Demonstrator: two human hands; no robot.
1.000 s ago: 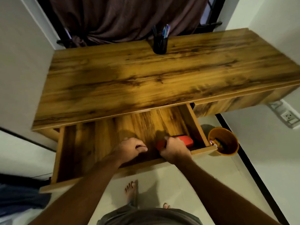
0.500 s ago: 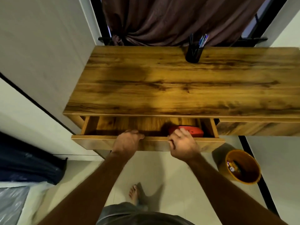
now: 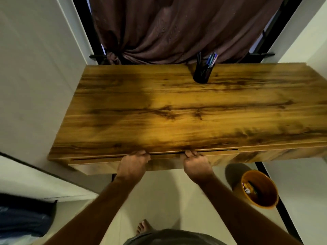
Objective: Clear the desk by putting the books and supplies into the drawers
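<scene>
Wood-grain laminate, amber with dark streaks, covers the counter (image 3: 177, 110), which fills the middle of the head view. Its drawer (image 3: 99, 160) sits almost flush under the front edge, with only a thin dark slit showing along the top of the drawer front, so whatever lies inside is hidden. Both hands are on that front: the left hand (image 3: 133, 165) has its fingers curled over the upper lip near the middle, and the right hand (image 3: 196, 165) grips the same lip just to the right of it, fingertips hooked into the slit. The 2 hands are near each other but apart. At the back of the counter stands 1 black pen holder (image 3: 203, 72), upright, with several pens sticking out of it at a slant. Behind it hangs a brown curtain (image 3: 177, 29). On the pale floor to the right, below the counter's front edge, stands an orange bin (image 3: 259, 189) with a few small items inside; they are too small to identify. A bare foot (image 3: 143, 227) shows near the bottom of the frame, between the forearms.
</scene>
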